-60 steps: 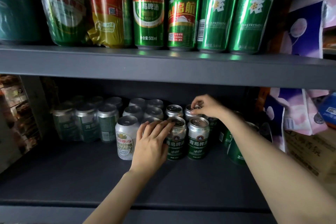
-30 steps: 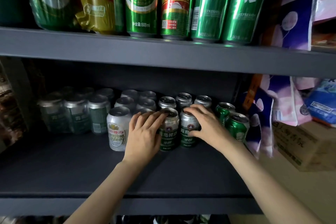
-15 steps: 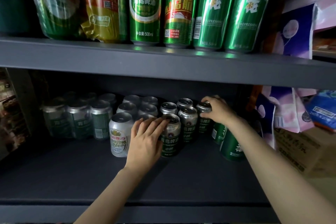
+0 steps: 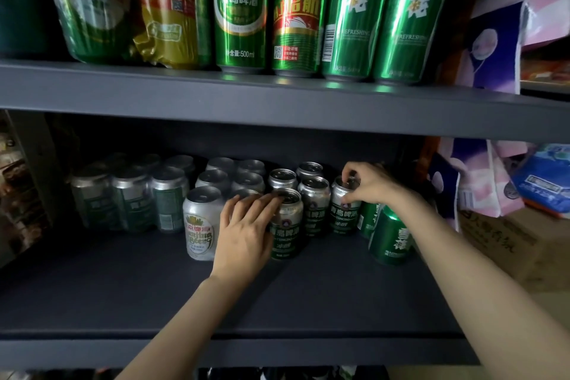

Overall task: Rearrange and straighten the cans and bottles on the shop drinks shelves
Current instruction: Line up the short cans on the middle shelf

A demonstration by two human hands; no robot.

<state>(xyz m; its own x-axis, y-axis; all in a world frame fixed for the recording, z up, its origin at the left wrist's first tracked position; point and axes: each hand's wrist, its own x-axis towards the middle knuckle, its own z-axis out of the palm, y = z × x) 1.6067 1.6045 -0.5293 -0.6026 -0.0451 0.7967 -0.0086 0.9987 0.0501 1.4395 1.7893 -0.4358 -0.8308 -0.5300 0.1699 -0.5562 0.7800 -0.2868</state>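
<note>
On the lower shelf (image 4: 123, 293), a dark grey board, short cans stand upright in a cluster toward the back. At the front of the cluster is a silver-topped can with a dark green label (image 4: 287, 225) bearing white Chinese characters. The left hand (image 4: 246, 234) lies against this can's left side with its fingers straight and together, fingertips reaching the rim; its grip is apart, clamped on nothing. Just left of that hand stands a white can (image 4: 200, 225) with a red and green label, its side touching or nearly touching the hand.

Behind and to the right, two more cans of the same dark green kind stand side by side. The right hand (image 4: 370, 183) pinches the top rim of the rightmost one (image 4: 344, 213), thumb and fingers curled over its lid, so that grip is clamped on this can. Right of it, a bright green can (image 4: 390, 239) stands partly behind the right forearm.

Farther left, a shrink-wrapped pack of silver-topped cans (image 4: 129, 194) sits in shadow, well apart from both hands.

The upper shelf (image 4: 277, 99) carries tall green cans (image 4: 240, 9) in a row, their labels facing forward. To their left are wrapped packs in green and yellow film.
</note>
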